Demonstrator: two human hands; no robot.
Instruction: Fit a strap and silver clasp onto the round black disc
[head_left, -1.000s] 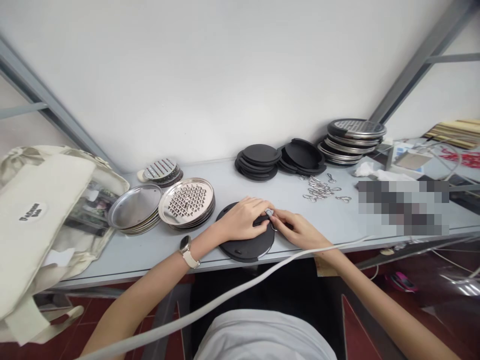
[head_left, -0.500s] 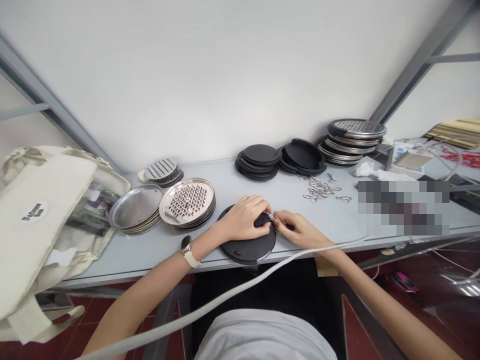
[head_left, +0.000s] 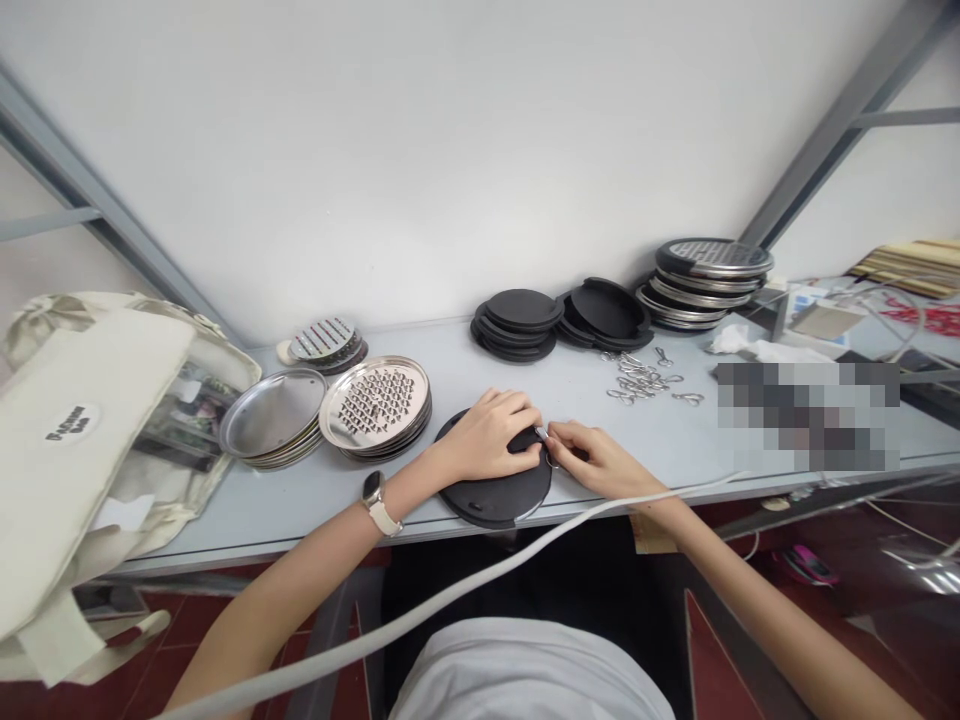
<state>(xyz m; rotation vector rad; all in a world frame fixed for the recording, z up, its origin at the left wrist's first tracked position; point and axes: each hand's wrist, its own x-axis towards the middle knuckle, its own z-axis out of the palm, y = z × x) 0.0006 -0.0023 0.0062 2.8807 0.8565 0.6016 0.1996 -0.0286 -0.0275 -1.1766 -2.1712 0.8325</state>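
A round black lid (head_left: 495,490) lies flat on the grey table (head_left: 300,500) right in front of me. My left hand (head_left: 487,435) rests on top of it, fingers curled and pressing down at its far right edge. My right hand (head_left: 592,458) comes in from the right, fingers pinched on a small metal clip (head_left: 546,440) at the lid's rim. The fingertips of both hands meet at that spot. A watch sits on my left wrist.
Stacks of steel plates (head_left: 274,430) and perforated steel discs (head_left: 375,405) stand to the left. Black lids (head_left: 517,322) and more steel discs (head_left: 709,280) are stacked at the back. Loose metal clips (head_left: 645,380) lie between. A cream bag (head_left: 82,430) sits far left; a white cable (head_left: 450,600) crosses below.
The hands have barely moved; the fingertips have closed a little tighter over the clip at the lid's rim.
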